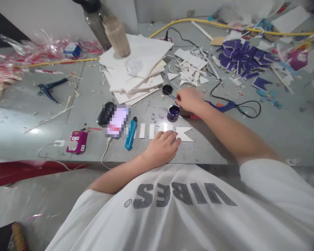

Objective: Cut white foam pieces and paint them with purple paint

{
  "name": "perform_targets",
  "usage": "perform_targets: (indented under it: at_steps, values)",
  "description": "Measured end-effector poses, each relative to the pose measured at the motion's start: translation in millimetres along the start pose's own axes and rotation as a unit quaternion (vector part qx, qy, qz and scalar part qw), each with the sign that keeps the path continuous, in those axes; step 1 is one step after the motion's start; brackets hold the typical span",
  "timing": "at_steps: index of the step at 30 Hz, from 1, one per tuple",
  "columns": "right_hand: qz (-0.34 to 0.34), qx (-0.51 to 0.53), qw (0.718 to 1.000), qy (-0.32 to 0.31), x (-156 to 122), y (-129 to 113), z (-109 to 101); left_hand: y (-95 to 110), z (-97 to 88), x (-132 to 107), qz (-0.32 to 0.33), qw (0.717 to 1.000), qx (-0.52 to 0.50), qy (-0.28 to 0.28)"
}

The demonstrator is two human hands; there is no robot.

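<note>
My right hand [189, 100] is closed in a pinch around a thin paintbrush [173, 96], just above a small open jar of purple paint [173, 112]. The brush's tip is hard to make out. Behind the jar lies a dark round lid [167, 89]. My left hand [163, 146] lies on the table near its front edge, fingers slightly bent and apart, over narrow white strips. A white swallow-tailed piece [184, 134] is beside its fingertips. More white strips [142, 131] stand in a row to the left, next to a blue utility knife [131, 134].
Stacked white sheets [136, 80] carry a tan bottle [117, 36]. White offcuts [192, 66] and purple-painted pieces [242, 57] are heaped at the back right. A glue gun [225, 106] with a black cord lies beyond my right forearm. A phone [117, 121] and magenta power socket [77, 142] sit left.
</note>
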State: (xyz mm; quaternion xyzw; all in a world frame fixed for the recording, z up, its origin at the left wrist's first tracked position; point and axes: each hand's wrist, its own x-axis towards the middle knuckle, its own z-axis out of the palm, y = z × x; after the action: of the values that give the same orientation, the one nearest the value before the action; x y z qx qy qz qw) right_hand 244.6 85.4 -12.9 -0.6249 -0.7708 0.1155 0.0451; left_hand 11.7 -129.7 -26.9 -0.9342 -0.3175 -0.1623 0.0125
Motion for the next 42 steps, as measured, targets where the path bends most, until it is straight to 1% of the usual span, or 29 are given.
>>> perform_targets:
  at_steps: [2, 5, 7, 8, 10, 12, 13, 15, 17, 18, 21, 24, 26, 27, 29, 30, 32, 33, 34, 35, 36, 37, 38, 39, 40, 41, 42]
  values:
    - [0.005, 0.01, 1.0, 0.008, 3, 1, 4, 11, 3.4, 13, 0.066, 0.998, 0.001, -0.022]
    - [0.013, 0.03, 0.999, 0.042, -4, 13, -4, 21, 6.3, 19, 0.137, 0.989, 0.001, -0.048]
    - [0.009, 0.057, 0.995, 0.082, -20, 24, -15, 23, 8.6, 16, 0.159, 0.985, 0.012, -0.067]
    - [-0.012, 0.101, 0.988, 0.119, -30, 28, -20, 24, 10.6, 14, 0.159, 0.984, 0.031, -0.078]
    - [-0.06, 0.198, 0.96, 0.191, -55, 33, -29, 26, 16.4, 9, 0.146, 0.983, 0.07, -0.088]
    - [-0.113, 0.271, 0.923, 0.247, -82, 33, -34, 29, 24.2, 4, 0.147, 0.983, 0.082, -0.078]
    - [-0.145, 0.286, 0.909, 0.265, -94, 31, -35, 31, 28.4, 3, 0.152, 0.983, 0.085, -0.067]
    - [-0.167, 0.292, 0.903, 0.268, -113, 27, -33, 37, 36.5, 1, 0.161, 0.982, 0.092, -0.034]
    - [-0.2, 0.296, 0.893, 0.273, -125, 25, -26, 42, 42.9, 0, 0.165, 0.981, 0.098, -0.003]
    - [-0.208, 0.293, 0.89, 0.279, -127, 25, -22, 43, 45.1, 0, 0.167, 0.981, 0.098, 0.007]
    - [-0.257, 0.225, 0.887, 0.312, -127, 28, -8, 42, 46.8, -2, 0.173, 0.981, 0.091, 0.018]
    - [-0.326, 0.153, 0.862, 0.356, -125, 32, 1, 34, 41.7, -2, 0.208, 0.975, 0.073, 0.016]
    - [-0.356, 0.121, 0.844, 0.384, -125, 34, 4, 29, 34.6, 0, 0.246, 0.967, 0.059, 0.042]
    - [-0.365, 0.11, 0.835, 0.396, -126, 34, 5, 26, 29.4, 3, 0.259, 0.962, 0.054, 0.064]
    - [-0.371, 0.111, 0.825, 0.41, -127, 33, 7, 23, 14.5, 9, 0.293, 0.949, 0.05, 0.107]
    - [-0.374, 0.114, 0.822, 0.415, -128, 33, 8, 21, 4.6, 12, 0.32, 0.94, 0.046, 0.11]
    - [-0.381, 0.115, 0.815, 0.421, -129, 31, 10, 17, -19.0, 14, 0.35, 0.932, 0.019, 0.09]
    - [-0.385, 0.117, 0.814, 0.42, -129, 31, 10, 14, -31.5, 10, 0.344, 0.936, 0.006, 0.078]
    - [-0.39, 0.118, 0.812, 0.418, -130, 30, 11, 10, -43.4, 3, 0.32, 0.945, -0.004, 0.075]
    - [-0.395, 0.121, 0.81, 0.416, -130, 30, 11, 5, -53.7, -8, 0.284, 0.955, -0.009, 0.086]
    - [-0.399, 0.127, 0.809, 0.412, -131, 30, 10, 0, -61.7, -24, 0.224, 0.969, -0.012, 0.105]
    - [-0.401, 0.135, 0.809, 0.408, -131, 30, 10, -6, -66.9, -44, 0.127, 0.983, -0.014, 0.131]
    - [-0.402, 0.144, 0.81, 0.402, -132, 30, 9, -12, -68.9, -67, 0.034, 0.986, -0.001, 0.164]
    - [-0.401, 0.151, 0.812, 0.397, -133, 30, 9, -18, -68.0, -92, -0.07, 0.978, 0.027, 0.193]
    - [-0.398, 0.16, 0.815, 0.389, -134, 31, 9, -23, -64.5, -117, -0.194, 0.958, 0.059, 0.2]
    - [-0.392, 0.171, 0.82, 0.381, -135, 32, 9, -26, -59.2, -141, -0.318, 0.923, 0.082, 0.2]
    - [-0.385, 0.182, 0.824, 0.373, -135, 33, 10, -28, -53.0, -163, -0.433, 0.877, 0.087, 0.188]
